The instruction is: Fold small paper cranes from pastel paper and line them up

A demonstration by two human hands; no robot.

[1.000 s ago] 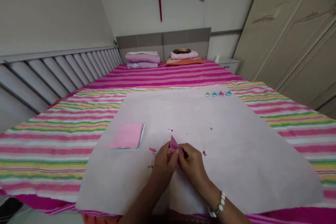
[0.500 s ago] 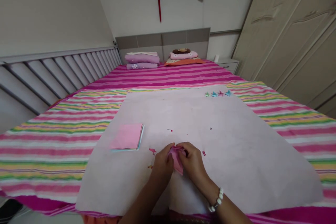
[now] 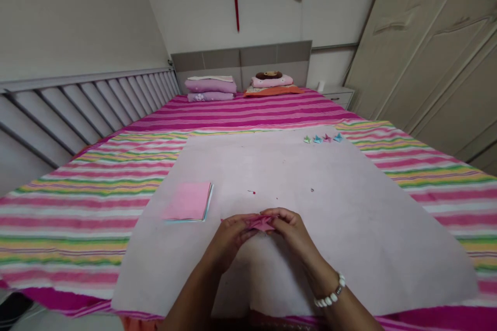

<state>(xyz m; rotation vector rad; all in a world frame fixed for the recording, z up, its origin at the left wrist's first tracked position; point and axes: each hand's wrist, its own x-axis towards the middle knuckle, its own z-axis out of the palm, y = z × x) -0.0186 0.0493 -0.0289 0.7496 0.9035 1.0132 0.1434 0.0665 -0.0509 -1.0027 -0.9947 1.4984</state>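
Note:
A folded piece of pink origami paper is held up between both hands over the pale sheet. My left hand pinches its left side, thumb in front and fingers behind. On the right side, my right hand grips it with thumb and fingers closed. The paper's outer ends are hidden by the fingers. Left of my hands lies a stack of square paper, pink on top with bluish edges below.
Several small folded paper figures, green, blue and pink, stand in a row at the sheet's far right. The sheet lies on a striped bedspread. Folded bedding is by the headboard. A slatted rail runs along the left.
The pink paper has gone from a downward-pointing shape to a wider, flatter one. My left hand has shifted left and its wrist has turned; both hands still hold the paper.

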